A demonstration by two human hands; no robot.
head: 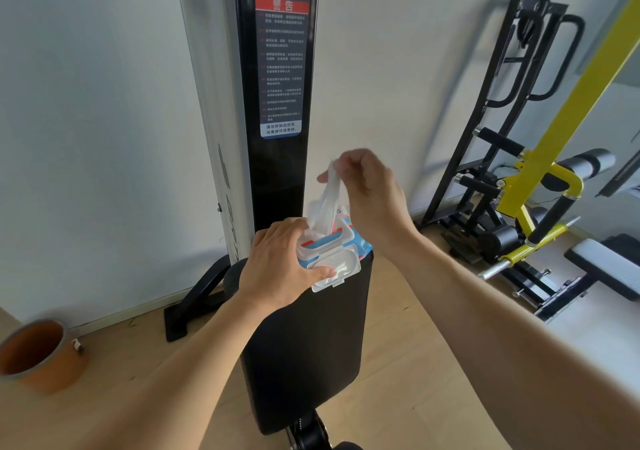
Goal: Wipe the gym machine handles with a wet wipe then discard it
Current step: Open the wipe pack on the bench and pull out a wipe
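A blue and white wet wipe pack (349,241) with its white flip lid open lies on the far end of the black padded bench (304,352). My left hand (277,262) presses down on the pack, thumb on the lid. A white wet wipe (327,203) stretches up out of the pack's opening, and my right hand (367,186) pinches its top end above the pack. No machine handle is being touched.
An orange bin (38,356) stands on the wooden floor at the lower left by the wall. The black machine column (280,158) with a warning label rises behind the bench. A yellow and black gym machine (526,186) with padded handles fills the right.
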